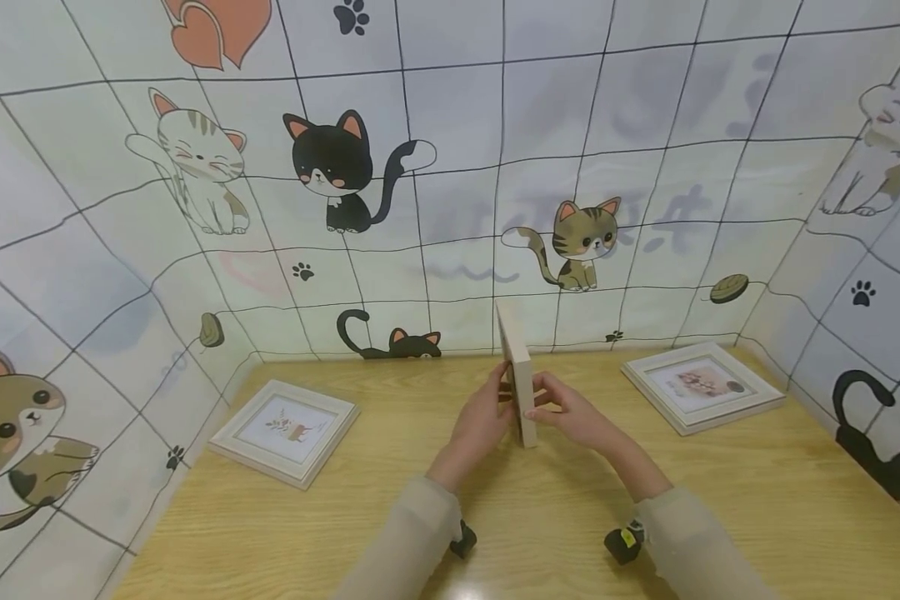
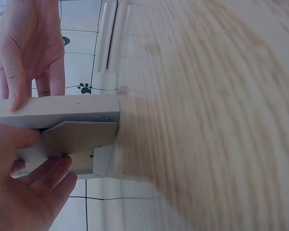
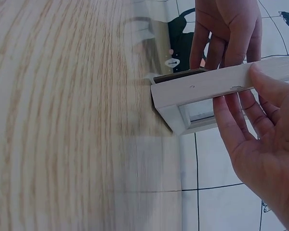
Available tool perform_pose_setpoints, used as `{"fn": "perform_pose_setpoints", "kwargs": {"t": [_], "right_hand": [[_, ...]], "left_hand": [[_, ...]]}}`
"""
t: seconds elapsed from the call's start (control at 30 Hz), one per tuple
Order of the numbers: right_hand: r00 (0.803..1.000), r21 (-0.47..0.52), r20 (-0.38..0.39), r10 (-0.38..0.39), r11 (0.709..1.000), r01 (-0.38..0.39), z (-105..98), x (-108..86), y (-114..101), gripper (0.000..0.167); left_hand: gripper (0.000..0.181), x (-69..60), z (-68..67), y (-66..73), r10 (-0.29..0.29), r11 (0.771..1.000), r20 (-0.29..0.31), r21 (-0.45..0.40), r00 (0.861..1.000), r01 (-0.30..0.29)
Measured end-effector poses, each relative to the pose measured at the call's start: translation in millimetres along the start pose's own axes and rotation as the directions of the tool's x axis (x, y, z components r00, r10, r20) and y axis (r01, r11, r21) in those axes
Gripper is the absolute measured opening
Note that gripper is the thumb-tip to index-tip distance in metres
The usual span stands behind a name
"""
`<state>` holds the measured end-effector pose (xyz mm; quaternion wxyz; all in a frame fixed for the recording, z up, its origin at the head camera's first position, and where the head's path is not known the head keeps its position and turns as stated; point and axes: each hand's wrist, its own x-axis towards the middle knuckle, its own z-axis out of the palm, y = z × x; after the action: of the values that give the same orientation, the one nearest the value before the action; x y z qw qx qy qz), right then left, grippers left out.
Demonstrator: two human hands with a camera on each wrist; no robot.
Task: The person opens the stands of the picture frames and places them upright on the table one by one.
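A cream-white picture frame [image 1: 523, 392] stands on edge on the wooden table, seen nearly edge-on in the head view. My right hand [image 1: 579, 418] grips it, the thumb on its narrow side and the fingers against the front with the glass. On the other side my left hand [image 1: 480, 423] is at the back of the frame. There, in the left wrist view, its thumb and fingers pinch a grey-brown backing flap [image 2: 84, 137] that stands partly away from the frame. The frame's lower edge [image 3: 166, 113] rests on the table in the right wrist view.
Two more white picture frames lie flat on the wooden table [image 1: 390, 467]: a left frame [image 1: 228, 437] with a plant print and a right frame [image 1: 686, 417] with a pink print. Behind and beside the table hangs a cat-patterned backdrop [image 1: 457, 192].
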<state>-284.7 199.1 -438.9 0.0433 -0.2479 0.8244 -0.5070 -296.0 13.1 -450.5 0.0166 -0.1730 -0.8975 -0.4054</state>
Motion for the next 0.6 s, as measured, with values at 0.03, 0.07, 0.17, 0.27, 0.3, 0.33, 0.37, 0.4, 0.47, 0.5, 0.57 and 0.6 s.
{"fn": "perform_pose_setpoints", "kwargs": {"t": [0.03, 0.07, 0.17, 0.27, 0.3, 0.33, 0.37, 0.4, 0.47, 0.5, 0.57, 0.6], "right_hand": [[1.0, 0.004, 0.0, 0.001, 1.0, -0.001, 0.2, -0.2, 0.5, 0.034], [1.0, 0.007, 0.0, 0.001, 1.0, -0.001, 0.4, -0.4, 0.9, 0.034], [1.0, 0.017, 0.004, -0.008, 1.0, 0.008, 0.6, -1.2, 1.8, 0.035], [1.0, 0.024, 0.005, -0.014, 1.0, 0.014, 0.8, -2.1, 2.7, 0.036], [1.0, 0.027, 0.004, -0.014, 1.0, 0.014, 0.8, -2.4, 2.8, 0.036], [1.0, 0.028, 0.004, -0.014, 1.0, 0.014, 0.9, -2.6, 3.0, 0.036], [1.0, 0.026, 0.001, -0.011, 1.0, 0.011, 0.8, -3.1, 3.2, 0.037], [1.0, 0.026, 0.0, -0.01, 1.0, 0.01, 0.7, -3.3, 3.4, 0.037], [1.0, 0.024, -0.004, 0.0, 1.0, 0.0, 0.2, -3.9, 4.0, 0.037], [1.0, 0.024, -0.007, 0.001, 1.0, -0.001, -0.1, -4.0, 4.3, 0.037], [1.0, 0.021, -0.011, 0.0, 1.0, 0.0, -1.2, -4.0, 5.2, 0.038], [1.0, 0.019, -0.013, -0.001, 1.0, 0.001, -1.7, -3.9, 5.5, 0.038]], "left_hand": [[0.066, -0.2, 0.2, -0.4, -0.002, 1.0, 0.001, -0.003, 1.0, 0.002], [0.066, -0.4, 0.4, -0.9, 0.0, 1.0, 0.0, -0.004, 1.0, 0.0], [0.064, -0.4, 0.9, -2.5, 0.012, 1.0, -0.006, -0.004, 1.0, -0.012], [0.062, -1.0, 1.0, -3.3, 0.035, 0.999, -0.01, -0.01, 0.999, -0.035], [0.061, -1.3, 0.9, -3.3, 0.043, 0.999, -0.011, -0.012, 0.999, -0.043], [0.06, -1.7, 1.0, -3.3, 0.05, 0.999, -0.012, -0.016, 0.999, -0.05], [0.059, -2.1, 1.0, -3.1, 0.055, 0.998, -0.012, -0.021, 0.998, -0.055], [0.058, -2.4, 1.1, -2.9, 0.057, 0.998, -0.011, -0.026, 0.998, -0.057], [0.057, -2.6, 1.3, -2.4, 0.056, 0.998, -0.004, -0.043, 0.998, -0.056], [0.056, -2.5, 1.5, -2.1, 0.054, 0.997, -0.001, -0.052, 0.999, -0.054], [0.055, -1.8, 1.8, -1.3, 0.044, 0.997, 0.006, -0.069, 0.999, -0.043], [0.055, -1.5, 1.8, -1.0, 0.04, 0.996, 0.008, -0.077, 0.999, -0.039]]}}
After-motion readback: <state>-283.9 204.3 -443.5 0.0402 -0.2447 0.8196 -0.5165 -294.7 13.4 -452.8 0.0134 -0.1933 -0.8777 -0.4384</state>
